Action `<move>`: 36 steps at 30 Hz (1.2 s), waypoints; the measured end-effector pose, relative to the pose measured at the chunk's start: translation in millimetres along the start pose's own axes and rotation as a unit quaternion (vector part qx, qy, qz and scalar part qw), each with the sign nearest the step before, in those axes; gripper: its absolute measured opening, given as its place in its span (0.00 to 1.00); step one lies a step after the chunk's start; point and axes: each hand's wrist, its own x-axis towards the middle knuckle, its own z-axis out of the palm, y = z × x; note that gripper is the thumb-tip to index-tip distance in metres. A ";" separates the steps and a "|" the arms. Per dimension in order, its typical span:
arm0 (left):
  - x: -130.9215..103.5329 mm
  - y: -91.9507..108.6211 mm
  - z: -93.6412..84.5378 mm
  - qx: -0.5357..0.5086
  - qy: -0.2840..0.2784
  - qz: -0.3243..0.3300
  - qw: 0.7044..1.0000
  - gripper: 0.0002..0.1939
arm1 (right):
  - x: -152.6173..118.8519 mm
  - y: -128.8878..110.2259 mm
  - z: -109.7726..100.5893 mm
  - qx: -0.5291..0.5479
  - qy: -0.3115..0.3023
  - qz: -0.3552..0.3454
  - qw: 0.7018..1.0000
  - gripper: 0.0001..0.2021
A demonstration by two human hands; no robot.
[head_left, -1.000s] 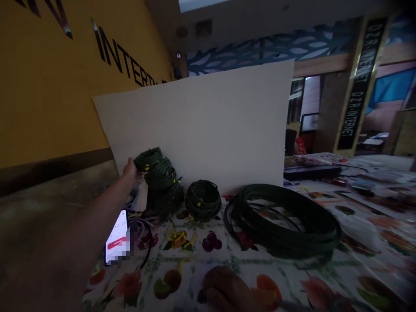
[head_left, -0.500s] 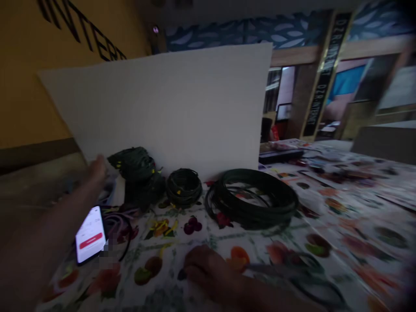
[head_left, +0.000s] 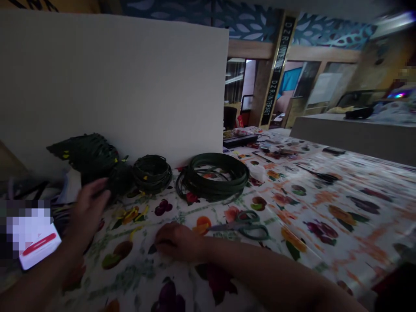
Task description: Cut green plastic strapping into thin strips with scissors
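My left hand (head_left: 91,197) is raised at the left with its fingers apart, next to a dark green bundle of wire (head_left: 86,151) dotted with yellow bits. Whether the fingertips touch the bundle I cannot tell. My right hand (head_left: 177,242) rests on the table with its fingers curled under; anything inside them is hidden. Just right of it lie scissors (head_left: 250,226) with grey-green handles. A small coil of dark wire (head_left: 152,173) with a yellow tag stands beyond my hands, and a larger dark green coil (head_left: 216,175) sits to its right.
A fruit-print tablecloth (head_left: 191,277) covers the table. At the back stands a tall white board (head_left: 123,86). A lit phone (head_left: 40,247), partly blurred out, lies at the left. Another pair of scissors (head_left: 320,174) and several small items are farther right.
The view has swung to the right. My left hand has come from the far left side of the bundle to its near side. My right hand still rests on the table.
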 end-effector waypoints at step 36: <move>-123.6 -18.5 3.7 0.040 -0.332 0.096 0.938 0.09 | -12.2 63.2 -116.5 -0.041 0.261 0.197 0.944 0.22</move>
